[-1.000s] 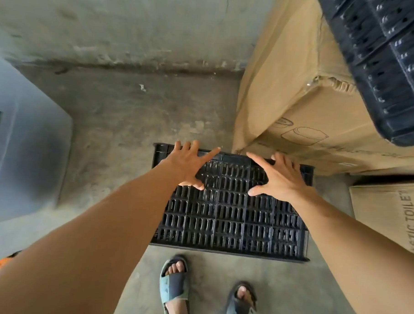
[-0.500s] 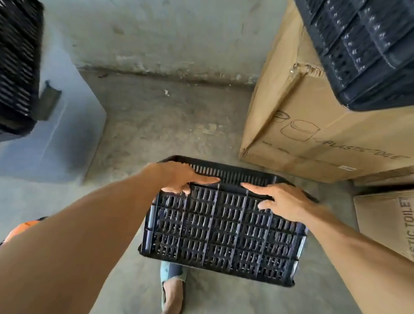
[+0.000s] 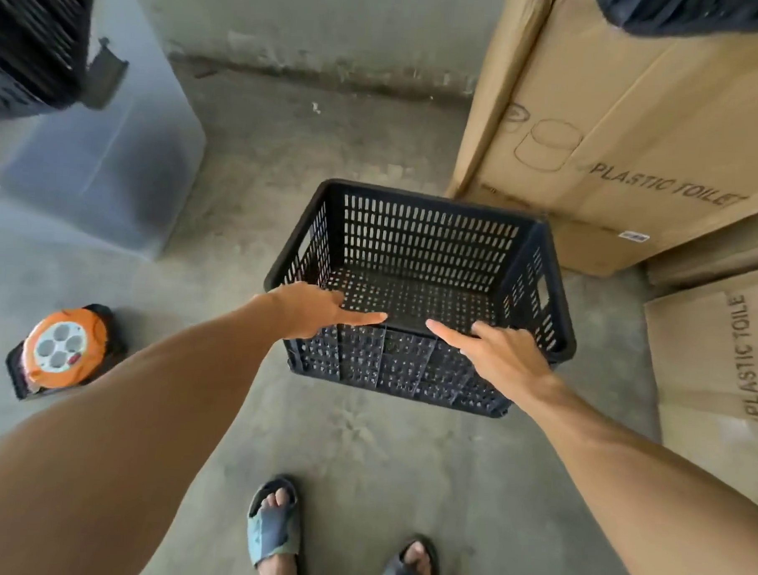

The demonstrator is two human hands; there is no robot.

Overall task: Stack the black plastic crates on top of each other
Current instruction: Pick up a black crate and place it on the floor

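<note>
Crates [image 3: 27, 41] of black plastic fill the frame's ten o'clock corner, resting on a grey bin [image 3: 113, 162]. Below, at eight o'clock, an orange cable reel [image 3: 64, 348] sits on the concrete floor [image 3: 361, 451]. The left hand [image 3: 313, 309] lies on the near rim of the black plastic crate [image 3: 422, 245], fingers curled over the edge, thumb stretched flat along it. The crate stands upright, mouth up and empty, at frame centre; whether it touches the floor I cannot tell. The right hand [image 3: 498, 353] holds the same rim at the crate's four o'clock, thumb along the edge. Cardboard boxes [image 3: 614, 136] printed "PLASTIC TOILET" stand at two o'clock, just beside the crate. Sandalled feet [image 3: 273, 528] show at six o'clock.
</note>
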